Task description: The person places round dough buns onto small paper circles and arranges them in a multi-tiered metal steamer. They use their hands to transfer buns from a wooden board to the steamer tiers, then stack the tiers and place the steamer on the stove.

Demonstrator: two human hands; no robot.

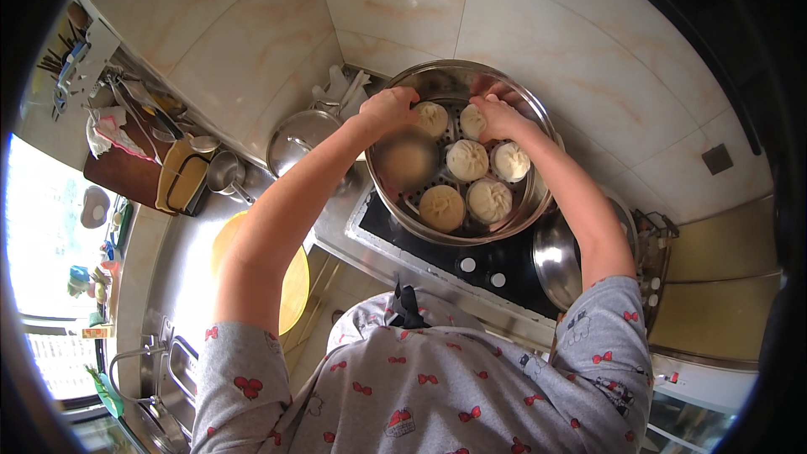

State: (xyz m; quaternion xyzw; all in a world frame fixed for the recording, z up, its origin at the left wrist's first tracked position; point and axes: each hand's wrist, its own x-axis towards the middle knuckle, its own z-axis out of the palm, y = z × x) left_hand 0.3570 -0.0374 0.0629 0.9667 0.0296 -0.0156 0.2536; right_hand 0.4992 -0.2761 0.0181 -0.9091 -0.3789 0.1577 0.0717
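In front of me a round stainless steel steamer pot [455, 241] holds several pleated buns on a perforated rack. My left hand [392, 107] reaches over its left rim, fingers curled beside a bun [432, 120] at the back; whether they press on it is hidden. At the back right, my right hand [501, 118] has thumb and fingers around another bun [471, 122], which still rests in the pot. A central bun [467, 161], a right-hand bun [511, 162] and two front buns sit untouched. The pot's left part is blurred.
Beneath the pot is a black gas cooktop [435, 252] with white knobs [467, 265]. A glass lid [302, 139] leans at the left, near a small saucepan [226, 173]. A metal wok [558, 258] stands on the right, below my forearm. Tiled walls close in behind.
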